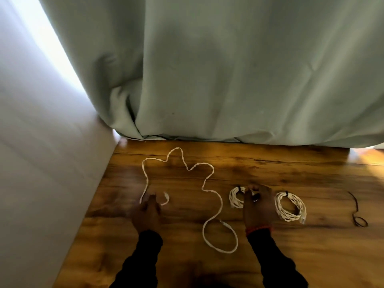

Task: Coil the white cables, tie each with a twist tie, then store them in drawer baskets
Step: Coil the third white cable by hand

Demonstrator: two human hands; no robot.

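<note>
Two white coiled cables tied with dark twist ties are seen done on the wooden tabletop, one pinched by the right hand, while a loose white flat cable, its end touched by the left hand with fingers seemingly relaxed, remains uncoiled, and storage is judged outstanding.

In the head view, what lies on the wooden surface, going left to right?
Left hand → loose white flat cable → small tied white coil → right hand → larger tied white coil → loose dark twist tie.
</note>
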